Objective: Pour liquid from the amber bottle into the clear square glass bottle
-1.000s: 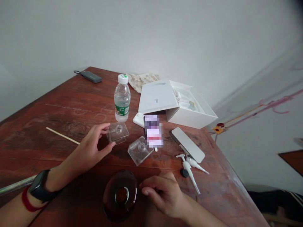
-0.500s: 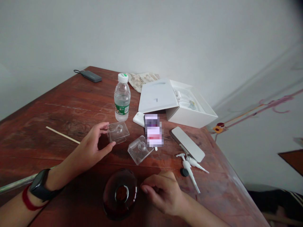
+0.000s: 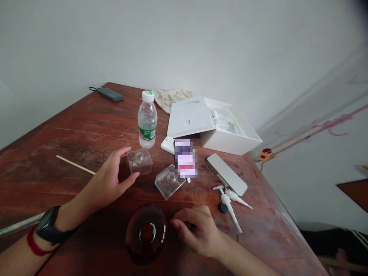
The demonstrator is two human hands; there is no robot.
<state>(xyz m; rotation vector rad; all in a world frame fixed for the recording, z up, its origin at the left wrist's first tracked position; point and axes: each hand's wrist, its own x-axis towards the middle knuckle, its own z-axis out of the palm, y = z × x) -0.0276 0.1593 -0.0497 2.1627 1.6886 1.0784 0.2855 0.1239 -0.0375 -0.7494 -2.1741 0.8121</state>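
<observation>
white walls are rising behind the worn red-brown desk (image 3: 86,130), and i am working at its corner with both hands out and nothing lifted. my left hand (image 3: 105,184) is staying open and curved, reaching around one side of a clear square block with a round neck (image 3: 139,161), its thumb and forefinger just beside it; i cannot tell whether they are touching. a second clear block (image 3: 169,182) is sitting tilted nearby, next to a pixelated packet (image 3: 186,159). my right hand (image 3: 195,230) is half curled just beside a round dark amber glass piece (image 3: 145,234), and i cannot tell whether it is pinching anything. white pump parts (image 3: 227,201) and a black cap (image 3: 222,207) are lying beyond it. i am at the reaching stage; taking the near block would call for closing my left fingers on its sides.
</observation>
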